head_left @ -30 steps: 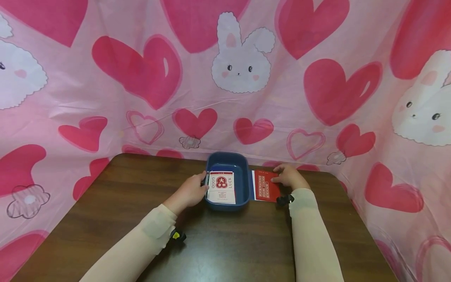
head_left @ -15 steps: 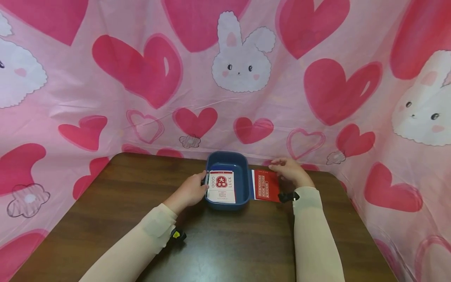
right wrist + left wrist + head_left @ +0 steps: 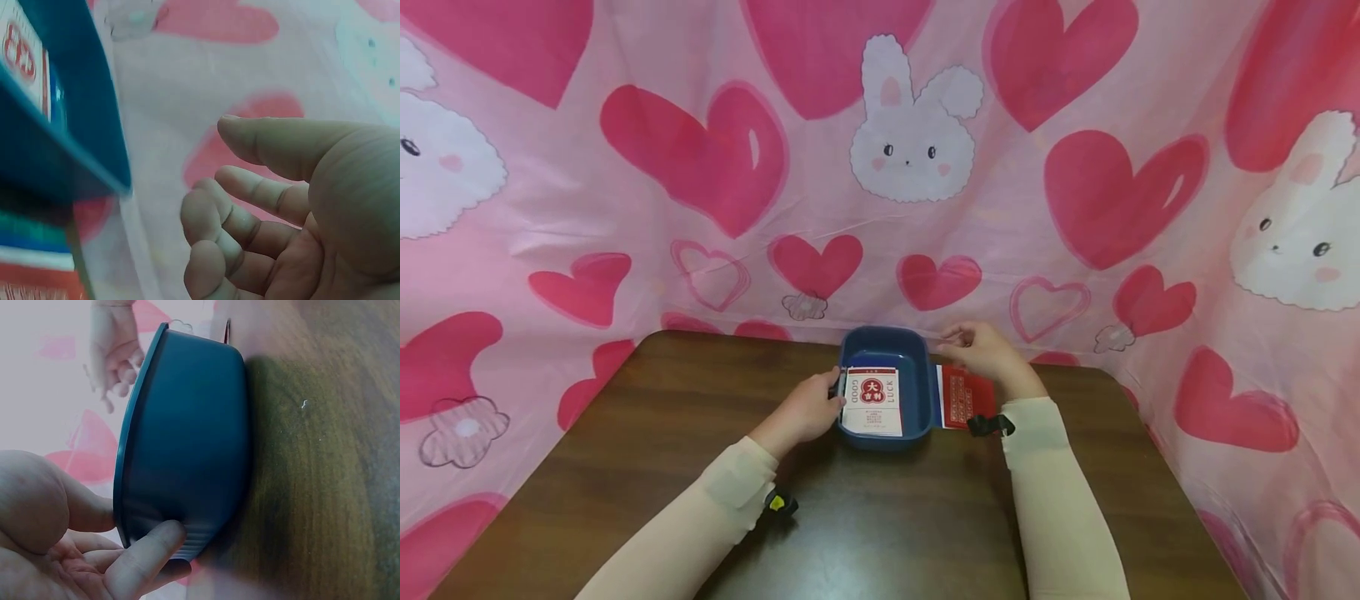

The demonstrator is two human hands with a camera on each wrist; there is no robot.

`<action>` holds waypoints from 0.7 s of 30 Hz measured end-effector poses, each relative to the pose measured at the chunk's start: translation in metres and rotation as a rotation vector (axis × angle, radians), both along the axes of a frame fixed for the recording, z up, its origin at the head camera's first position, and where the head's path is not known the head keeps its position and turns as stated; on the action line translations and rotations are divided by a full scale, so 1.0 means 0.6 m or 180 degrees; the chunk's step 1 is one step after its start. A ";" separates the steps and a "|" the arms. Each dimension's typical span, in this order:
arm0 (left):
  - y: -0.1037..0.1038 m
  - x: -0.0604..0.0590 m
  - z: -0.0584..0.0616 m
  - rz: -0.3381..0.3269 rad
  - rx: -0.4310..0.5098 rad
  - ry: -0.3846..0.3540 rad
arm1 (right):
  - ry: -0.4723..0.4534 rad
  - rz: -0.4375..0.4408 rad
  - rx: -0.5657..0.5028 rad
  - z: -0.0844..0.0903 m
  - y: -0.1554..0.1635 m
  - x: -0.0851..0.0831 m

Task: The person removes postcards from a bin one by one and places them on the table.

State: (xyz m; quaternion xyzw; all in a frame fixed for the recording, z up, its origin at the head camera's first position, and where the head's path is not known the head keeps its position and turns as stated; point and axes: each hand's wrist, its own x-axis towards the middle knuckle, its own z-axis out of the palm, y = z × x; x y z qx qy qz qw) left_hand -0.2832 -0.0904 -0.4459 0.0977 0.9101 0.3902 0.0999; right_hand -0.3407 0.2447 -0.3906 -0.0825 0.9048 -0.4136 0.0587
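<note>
blue tray (image 3: pixel 917 354) sits on the brown table (image 3: pixel 865 517) near its far edge, w/ a white "good luck" card (image 3: pixel 872 402) lying inside on the left part. left hand (image 3: pixel 808 408) grips the tray's left wall, thumb over the rim, fingers (image 3: pixel 147 556) curled under the outer side. right hand (image 3: pixel 988 354) hovers just past the tray's right rim, above a red card (image 3: pixel 958 400) lying flat on the table beside the tray; fingers (image 3: pixel 237 219) apart & loosely bent, holding nothing. pink heart-and-bunny cloth (image 3: pixel 880 167) behind.
</note>
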 end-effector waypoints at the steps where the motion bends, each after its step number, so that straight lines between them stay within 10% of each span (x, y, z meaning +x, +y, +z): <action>1: 0.000 0.000 -0.002 0.0002 0.0006 -0.0005 | 0.0014 0.0015 0.0030 0.004 -0.008 0.004; 21: 0.002 0.001 -0.001 -0.0004 0.0022 0.0015 | -0.0506 0.0181 0.0820 -0.011 -0.168 -0.043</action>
